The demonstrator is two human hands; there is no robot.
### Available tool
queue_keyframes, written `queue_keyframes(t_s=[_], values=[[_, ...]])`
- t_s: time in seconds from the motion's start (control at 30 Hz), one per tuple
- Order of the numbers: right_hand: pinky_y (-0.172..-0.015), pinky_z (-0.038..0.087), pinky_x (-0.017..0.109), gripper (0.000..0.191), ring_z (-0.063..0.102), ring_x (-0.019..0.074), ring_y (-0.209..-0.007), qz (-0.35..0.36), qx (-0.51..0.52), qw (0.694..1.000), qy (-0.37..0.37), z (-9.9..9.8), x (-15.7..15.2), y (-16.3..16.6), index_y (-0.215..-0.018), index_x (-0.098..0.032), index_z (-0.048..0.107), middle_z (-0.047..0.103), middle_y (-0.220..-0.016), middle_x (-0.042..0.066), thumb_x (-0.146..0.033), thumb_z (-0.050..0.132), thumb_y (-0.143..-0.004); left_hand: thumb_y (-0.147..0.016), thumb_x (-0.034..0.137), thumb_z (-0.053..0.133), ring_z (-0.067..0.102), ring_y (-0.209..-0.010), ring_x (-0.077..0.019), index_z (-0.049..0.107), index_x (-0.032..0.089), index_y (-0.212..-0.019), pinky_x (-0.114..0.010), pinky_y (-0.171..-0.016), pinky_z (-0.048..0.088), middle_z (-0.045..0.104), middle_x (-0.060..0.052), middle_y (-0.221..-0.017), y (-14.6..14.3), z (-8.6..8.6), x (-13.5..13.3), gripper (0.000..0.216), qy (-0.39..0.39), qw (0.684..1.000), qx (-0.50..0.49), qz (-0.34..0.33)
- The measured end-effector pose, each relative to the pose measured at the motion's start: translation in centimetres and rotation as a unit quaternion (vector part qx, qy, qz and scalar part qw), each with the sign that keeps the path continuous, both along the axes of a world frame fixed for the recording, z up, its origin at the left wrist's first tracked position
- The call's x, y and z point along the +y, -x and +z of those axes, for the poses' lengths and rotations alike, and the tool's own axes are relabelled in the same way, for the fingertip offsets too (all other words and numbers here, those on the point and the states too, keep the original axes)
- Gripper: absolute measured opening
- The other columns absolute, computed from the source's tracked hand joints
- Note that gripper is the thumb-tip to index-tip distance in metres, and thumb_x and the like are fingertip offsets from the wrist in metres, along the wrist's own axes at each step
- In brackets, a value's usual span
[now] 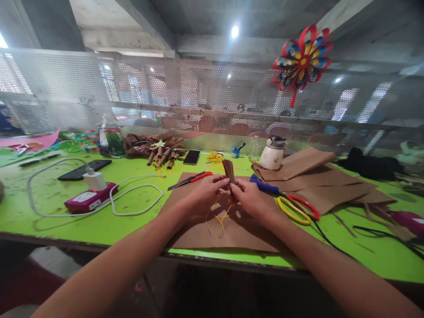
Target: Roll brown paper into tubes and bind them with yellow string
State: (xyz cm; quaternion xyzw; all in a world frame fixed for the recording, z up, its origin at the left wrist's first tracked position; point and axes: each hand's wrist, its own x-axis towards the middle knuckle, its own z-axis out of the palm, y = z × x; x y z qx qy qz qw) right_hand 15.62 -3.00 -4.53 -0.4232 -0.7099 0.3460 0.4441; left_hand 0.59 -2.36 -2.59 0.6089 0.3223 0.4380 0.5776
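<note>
Between my two hands stands a bundle of folded brown paper (228, 168), its fringed top fanning upward. The fingers of my left hand (214, 186) are closed on its left side, and those of my right hand (244, 193) pinch it from the right. Yellow string (222, 221) dangles in loops below the fingers. Under both hands lies a brown paper sheet (195, 236). A craft knife with a red handle (192, 179) rests beyond my left wrist. Scissors with red and yellow handles (298, 210) and a blue-handled tool (265, 185) are beside my right hand.
On the left are a purple power strip (91, 198) with a white charger and cable, and a black phone (84, 170). Finished brown paper bundles (164, 152), another phone (192, 157) and a white jug (273, 153) stand behind. Brown paper sheets (318, 179) lie right.
</note>
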Motion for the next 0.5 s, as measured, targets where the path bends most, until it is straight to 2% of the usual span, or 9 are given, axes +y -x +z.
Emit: queue_keyframes(t_s=[0.1,0.2,0.37,0.5], values=[[-0.046,0.043,0.023,0.027,0.055,0.0119,-0.047,0.008,0.005,1.0,0.002,-0.1,0.1,0.1,-0.073,-0.017,0.054,0.059,-0.057,0.0,-0.04,0.045,-0.084,-0.075,0.024,0.06,0.057,-0.063,-0.0123,0.062,0.015,-0.073,-0.025,-0.065,0.044,0.062,-0.002,-0.069,-0.1,0.2,-0.2,0.01,-0.03,0.999,-0.014,-0.014],[-0.047,0.044,0.023,0.026,0.055,0.0116,-0.047,0.042,0.016,0.999,0.017,-0.2,0.1,0.2,-0.078,-0.017,0.054,0.058,-0.057,-0.001,-0.04,0.044,-0.085,-0.077,0.025,0.057,0.056,-0.058,-0.0127,0.06,0.014,-0.07,-0.027,-0.064,0.046,0.06,-0.002,-0.065,-0.2,-0.1,-0.2,0.014,-0.035,0.998,-0.04,-0.046],[-0.052,0.048,0.025,0.025,0.056,0.0111,-0.051,0.123,0.097,0.985,0.078,-0.1,-0.3,0.5,-0.089,-0.018,0.055,0.058,-0.065,-0.002,-0.042,0.047,-0.084,-0.084,0.034,0.049,0.057,-0.054,-0.0144,0.061,0.012,-0.077,-0.029,-0.056,0.047,0.061,-0.006,-0.067,0.0,-0.9,0.4,0.026,0.024,0.991,-0.079,-0.104],[-0.053,0.048,0.025,0.025,0.056,0.011,-0.052,0.147,0.137,0.972,0.118,-0.1,-0.7,0.8,-0.091,-0.019,0.054,0.057,-0.066,-0.002,-0.042,0.051,-0.082,-0.083,0.03,0.053,0.057,-0.053,-0.0148,0.061,0.011,-0.079,-0.028,-0.049,0.047,0.061,-0.007,-0.068,0.2,-0.7,0.5,0.021,0.069,0.987,-0.112,-0.089]])
